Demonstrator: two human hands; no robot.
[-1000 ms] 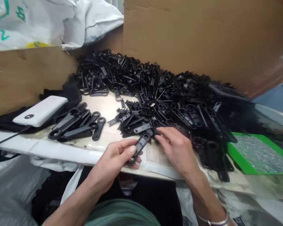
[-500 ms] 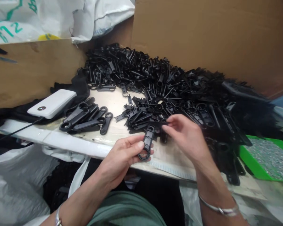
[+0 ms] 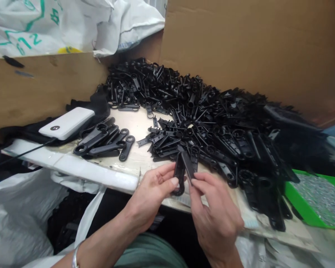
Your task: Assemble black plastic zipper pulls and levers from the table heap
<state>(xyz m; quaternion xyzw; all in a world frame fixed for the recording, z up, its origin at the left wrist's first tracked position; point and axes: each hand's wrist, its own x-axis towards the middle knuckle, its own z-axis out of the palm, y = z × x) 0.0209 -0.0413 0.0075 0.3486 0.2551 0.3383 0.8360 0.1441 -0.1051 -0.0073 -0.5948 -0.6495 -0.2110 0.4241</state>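
Observation:
Between the thumb and fingers of my left hand (image 3: 153,191) is a black plastic arm piece (image 3: 179,173) with a ring at its lower end. My right hand (image 3: 214,208) pinches a flat, narrow black plastic strip (image 3: 187,163) by its lower end. The strip leans over the arm piece, close beside it; whether the two touch I cannot tell. Just beyond my hands lies a heap of small black strips (image 3: 167,139). Several black arm pieces with ringed ends (image 3: 100,141) are grouped to the left on the table.
A large pile of black plastic parts (image 3: 162,85) spreads along the cardboard wall (image 3: 240,44). At the right stands a green tray (image 3: 298,197) of small shiny metal pieces. A white power bank (image 3: 68,123) with a cable lies left. White sacks (image 3: 19,219) hang below the table edge.
My right hand has come back from the heap towards my left hand, now with a black strip in its fingers. The arm piece stays in my left hand. The view has shifted slightly.

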